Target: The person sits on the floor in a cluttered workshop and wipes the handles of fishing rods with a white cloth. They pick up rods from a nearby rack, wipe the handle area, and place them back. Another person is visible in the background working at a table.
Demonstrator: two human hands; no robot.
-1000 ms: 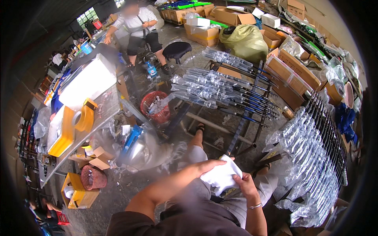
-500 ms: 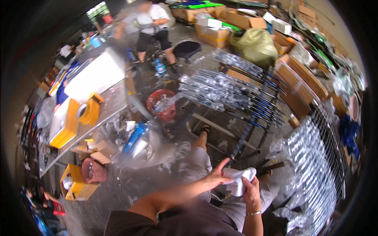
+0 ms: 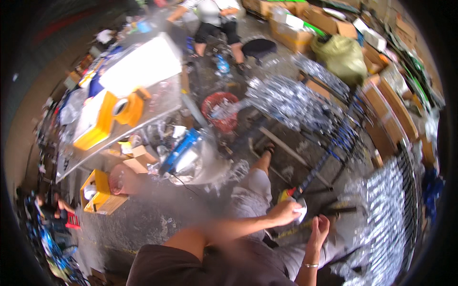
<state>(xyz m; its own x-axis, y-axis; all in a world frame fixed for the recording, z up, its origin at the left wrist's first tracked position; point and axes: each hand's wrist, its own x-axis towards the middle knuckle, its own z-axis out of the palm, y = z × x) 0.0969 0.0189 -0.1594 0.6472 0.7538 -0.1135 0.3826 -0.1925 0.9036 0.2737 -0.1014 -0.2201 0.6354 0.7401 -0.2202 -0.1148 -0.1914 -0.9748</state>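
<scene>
A: What is the left hand [image 3: 285, 213] doing?
B: It is closed around a white packet [image 3: 300, 213], over the person's lap.
A: And the right hand [image 3: 318, 229]?
B: Fingers stretched upward, open, empty as far as I can see. It sits just below and to the right of the packet, close to the left hand but not touching it. A bracelet [image 3: 310, 265] circles that wrist.
A: What lies around them?
B: A blue rack [image 3: 329, 152] hung with clear bags [image 3: 291, 97] stands ahead. A red basket [image 3: 220, 110] sits on the floor beyond the knee. To the left, a table [image 3: 157, 102] bears a yellow tape dispenser [image 3: 112, 117]. Another person [image 3: 212, 19] sits at the far end, near a green sack [image 3: 341, 57].
</scene>
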